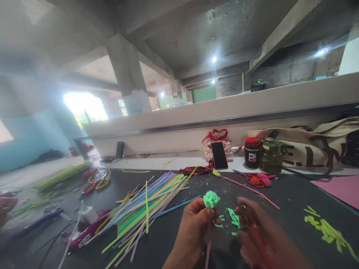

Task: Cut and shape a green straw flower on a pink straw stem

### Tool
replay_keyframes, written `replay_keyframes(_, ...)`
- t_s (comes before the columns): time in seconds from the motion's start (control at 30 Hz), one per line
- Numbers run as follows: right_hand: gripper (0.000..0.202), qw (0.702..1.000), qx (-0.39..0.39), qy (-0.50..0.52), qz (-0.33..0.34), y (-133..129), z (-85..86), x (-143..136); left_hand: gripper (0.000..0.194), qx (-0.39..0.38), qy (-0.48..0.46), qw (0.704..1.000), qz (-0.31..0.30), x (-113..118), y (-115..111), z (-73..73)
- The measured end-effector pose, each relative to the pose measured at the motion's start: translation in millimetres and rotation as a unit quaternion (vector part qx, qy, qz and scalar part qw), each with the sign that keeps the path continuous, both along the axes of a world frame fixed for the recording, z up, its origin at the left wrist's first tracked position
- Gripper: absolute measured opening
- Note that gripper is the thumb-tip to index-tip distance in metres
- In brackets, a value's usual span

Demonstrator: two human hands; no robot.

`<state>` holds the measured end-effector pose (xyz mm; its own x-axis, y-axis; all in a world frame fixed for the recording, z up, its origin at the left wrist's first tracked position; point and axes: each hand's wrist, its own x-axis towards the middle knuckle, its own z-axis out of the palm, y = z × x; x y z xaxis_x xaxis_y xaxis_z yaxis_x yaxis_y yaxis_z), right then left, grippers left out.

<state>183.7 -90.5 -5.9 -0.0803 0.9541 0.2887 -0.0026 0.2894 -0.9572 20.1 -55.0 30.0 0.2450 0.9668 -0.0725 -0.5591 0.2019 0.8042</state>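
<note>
Left hand (193, 228) pinching pink stick (208, 254) topped with green pom-pom (211, 198). Right hand (255, 233) blurred, just beside; finger state indeterminate. Green scraps (233, 218) between hands. Pile of straws (148, 205) left, on dark table (291, 198).

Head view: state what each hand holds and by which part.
The left hand pinches a pink stem just below its green fuzzy tuft. The right hand is motion-blurred; whether it holds anything cannot be told.
</note>
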Motion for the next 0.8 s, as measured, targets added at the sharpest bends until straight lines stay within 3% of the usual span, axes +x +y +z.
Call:
replay_keyframes(0.3, 0.042, 0.992, 0.066, -0.073, -0.079, 4.2, -8.4, -3.1, 0.027, -0.015, -0.030, 0.998, 0.046, 2.9, 0.4, 1.9)
replay_keyframes(0.57, 0.051, 0.983, 0.072, -0.161, -0.057, -1.6, 10.7, 0.3, 0.026, -0.045, -0.084, 0.995, -0.018, 9.3, -6.8, 6.7)
replay_keyframes(0.8, 0.046, 0.965, 0.101, -0.234, -0.062, -4.5, 21.5, 2.3, 0.022, -0.039, -0.084, 0.995, -0.021, 10.6, -8.9, 3.2)
